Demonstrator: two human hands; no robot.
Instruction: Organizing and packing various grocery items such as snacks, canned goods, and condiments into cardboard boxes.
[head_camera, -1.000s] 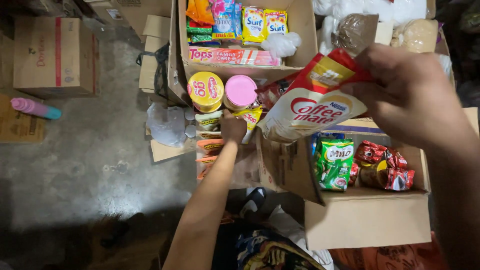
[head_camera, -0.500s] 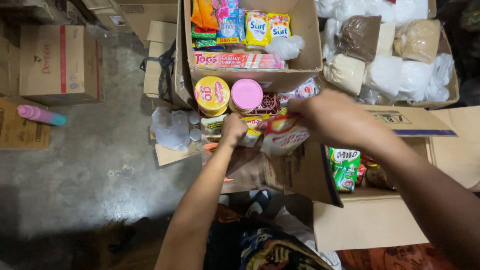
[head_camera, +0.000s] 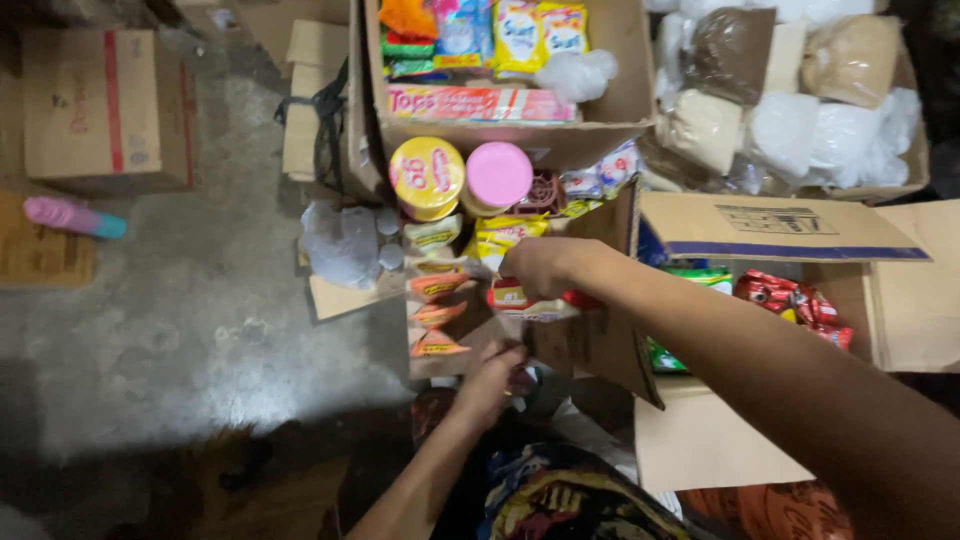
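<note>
Right hand (head_camera: 540, 268): fingers curled down onto a red-and-white sachet pack (head_camera: 530, 300), pressing it into the open carton (head_camera: 590, 345) below the yellow-lidded jar (head_camera: 427, 177) and pink-lidded jar (head_camera: 498, 175). Left hand (head_camera: 490, 380) – fingers bent at the carton's near edge (whether they grip anything cannot be told). Seating the pack flat beside the orange packets (head_camera: 437, 315) – not atop them – likely keeps the row tidy.
</note>
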